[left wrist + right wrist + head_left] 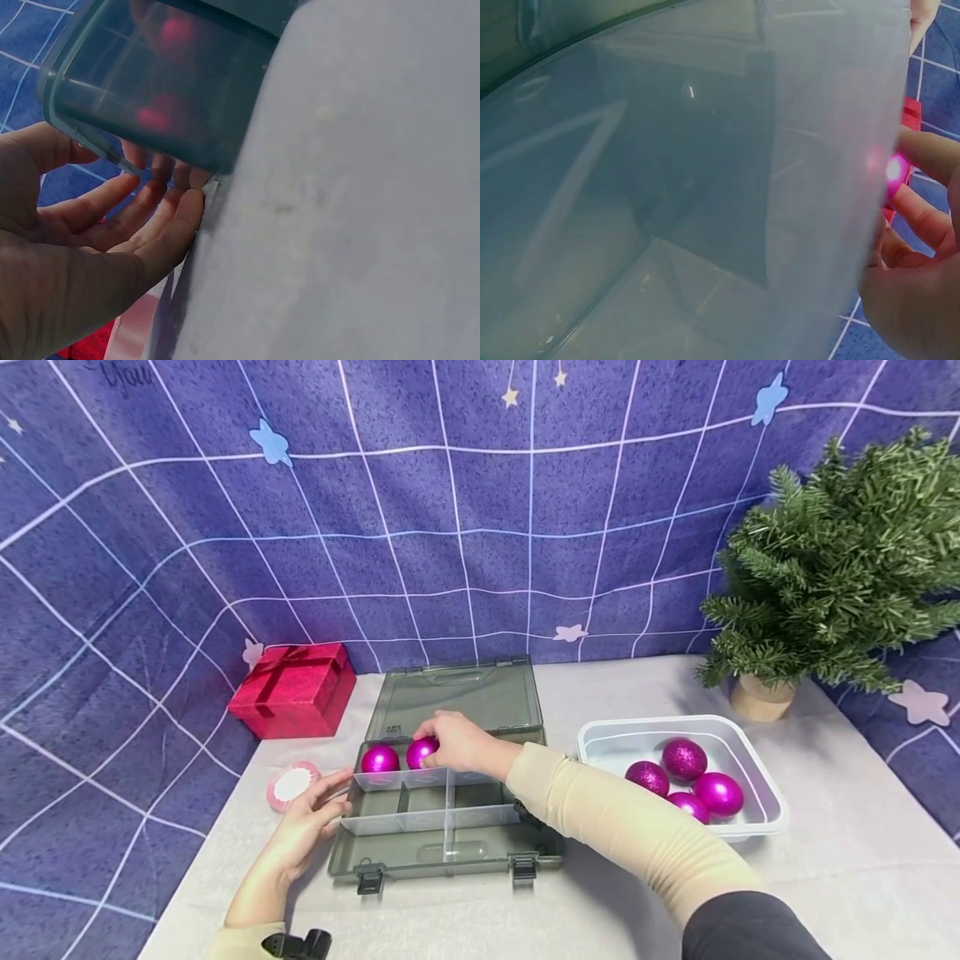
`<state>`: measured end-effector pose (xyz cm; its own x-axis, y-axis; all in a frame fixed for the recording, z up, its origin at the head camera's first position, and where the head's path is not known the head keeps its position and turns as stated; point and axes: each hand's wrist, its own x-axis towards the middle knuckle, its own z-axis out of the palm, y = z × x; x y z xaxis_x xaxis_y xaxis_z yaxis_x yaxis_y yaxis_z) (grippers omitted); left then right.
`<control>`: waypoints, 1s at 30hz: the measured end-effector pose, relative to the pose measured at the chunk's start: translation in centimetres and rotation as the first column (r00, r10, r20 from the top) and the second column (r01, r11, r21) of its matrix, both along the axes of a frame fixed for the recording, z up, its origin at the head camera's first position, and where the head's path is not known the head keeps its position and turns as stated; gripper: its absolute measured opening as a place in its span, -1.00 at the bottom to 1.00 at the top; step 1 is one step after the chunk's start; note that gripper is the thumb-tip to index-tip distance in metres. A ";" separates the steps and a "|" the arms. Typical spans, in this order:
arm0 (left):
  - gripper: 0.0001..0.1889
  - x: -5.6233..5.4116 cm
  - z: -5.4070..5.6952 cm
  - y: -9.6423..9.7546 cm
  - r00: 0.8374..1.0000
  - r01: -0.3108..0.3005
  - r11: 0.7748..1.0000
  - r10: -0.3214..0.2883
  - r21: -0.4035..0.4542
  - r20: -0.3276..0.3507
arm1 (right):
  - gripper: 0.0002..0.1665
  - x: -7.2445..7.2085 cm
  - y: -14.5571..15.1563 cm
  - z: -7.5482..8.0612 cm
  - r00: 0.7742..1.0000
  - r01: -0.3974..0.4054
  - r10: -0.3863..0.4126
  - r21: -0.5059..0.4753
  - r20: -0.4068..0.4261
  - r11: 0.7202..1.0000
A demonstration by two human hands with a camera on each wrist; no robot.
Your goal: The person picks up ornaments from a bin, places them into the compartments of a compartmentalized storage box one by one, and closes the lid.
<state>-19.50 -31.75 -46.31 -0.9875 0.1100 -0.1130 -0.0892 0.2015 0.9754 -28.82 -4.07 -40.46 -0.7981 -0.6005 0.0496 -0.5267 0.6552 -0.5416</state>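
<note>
In the head view, my right hand pinches a shiny magenta Christmas ball within the back row of a grey translucent divided box. Beside it, a second magenta ball sits in the back left compartment. My left hand rests its fingertips against the box's left side, fingers loosely extended. From the left wrist, the left hand shows at the box's edge, with two pink blurs visible through the wall. In the right wrist view, the fingers hold the ball, partly hidden by a divider.
A white tub with several magenta balls, some glittery, stands to the right. Behind it is a small artificial tree on a wooden base. A red gift box and a pink-and-white round roll lie left. The box's lid lies back.
</note>
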 end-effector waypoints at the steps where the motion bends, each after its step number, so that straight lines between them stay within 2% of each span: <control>1: -0.37 0.0 0.0 0.0 1.000 0.000 1.000 0.000 0.000 0.000 | -0.50 0.0 0.0 0.0 1.000 0.008 -0.008 0.007 0.007 1.000; 6: -0.37 0.0 0.0 -0.1 1.000 0.006 1.000 -0.006 -0.011 0.001 | -0.50 0.2 -0.2 0.0 0.999 0.026 -0.027 0.038 0.025 0.999; 12: -0.37 0.0 0.0 -0.1 1.000 0.007 1.000 -0.007 -0.011 0.002 | -0.55 0.4 -0.2 0.2 1.000 0.005 -0.004 0.083 -0.007 0.997; 18: -0.36 0.0 -0.1 0.0 1.000 0.008 1.000 -0.008 -0.010 0.001 | -0.53 0.3 0.0 0.2 0.999 -0.019 0.021 0.062 -0.030 0.998; 21: -0.36 0.0 0.0 0.0 1.000 0.007 1.000 -0.007 -0.007 0.004 | -0.55 0.3 0.2 0.4 0.999 -0.023 0.023 0.012 -0.038 1.000; 24: -0.36 0.0 0.0 0.1 1.000 0.007 1.000 -0.007 -0.004 0.005 | -0.62 0.4 0.3 1.0 0.999 -0.011 0.008 -0.085 -0.033 0.996; 30: -0.37 0.0 -0.1 0.0 1.000 0.005 1.000 -0.005 0.003 -0.006 | -0.75 1.4 0.7 2.7 0.999 0.025 -0.011 -0.292 0.049 0.956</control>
<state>-19.52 -31.75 -46.38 -0.9875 0.1154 -0.1072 -0.0827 0.1992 0.9765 -27.43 -3.33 -37.76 -0.8142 -0.5507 0.1839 -0.4862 0.4737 -0.7343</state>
